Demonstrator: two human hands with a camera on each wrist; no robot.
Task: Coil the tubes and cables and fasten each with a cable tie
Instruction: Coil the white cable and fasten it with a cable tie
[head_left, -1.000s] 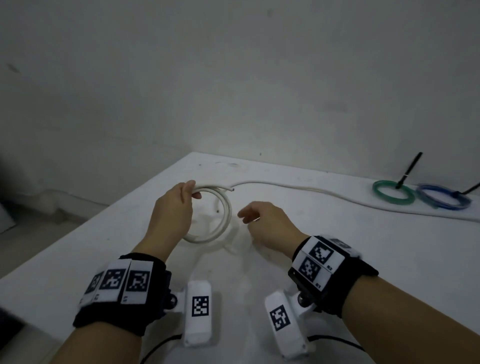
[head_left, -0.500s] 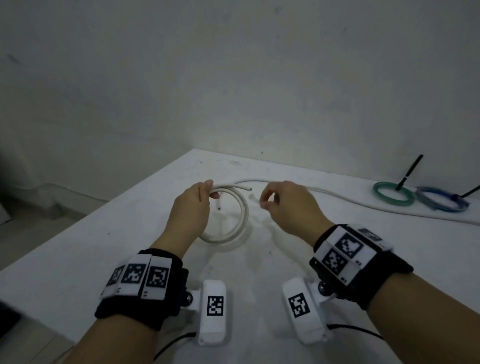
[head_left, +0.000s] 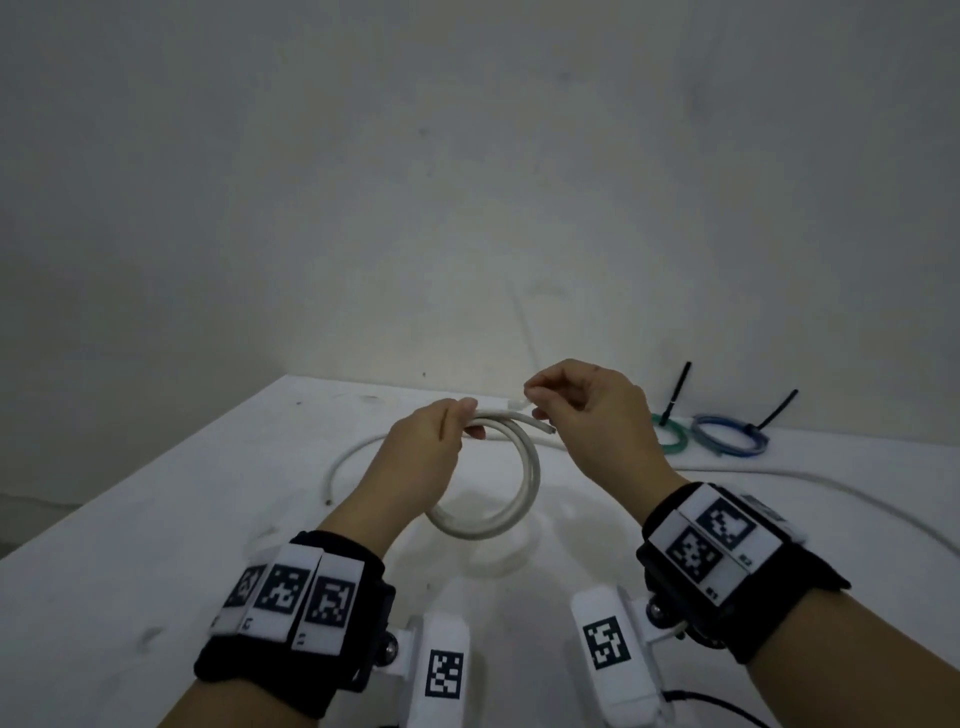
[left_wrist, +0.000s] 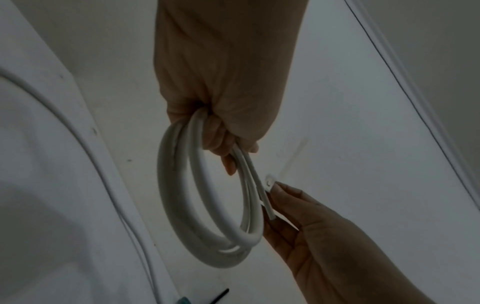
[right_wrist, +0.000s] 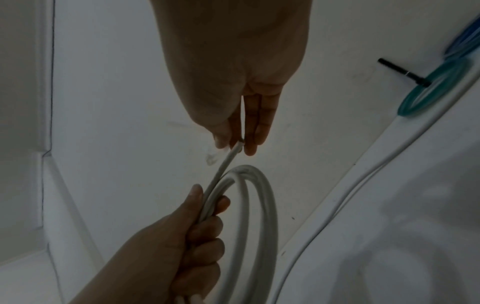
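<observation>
Both hands have lifted higher; left hand grips the round white cable coil, right hand pinches a small white cable tie.

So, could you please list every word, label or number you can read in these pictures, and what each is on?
No words can be read for certain.
Left wristband: square black-and-white code markers, tiny characters beneath too small to read.
Right wristband: code markers, small characters at the corners too blurred to read.
Wrist cameras: code markers only, no text.
White cable, green coil, blue coil: no print visible.
</observation>
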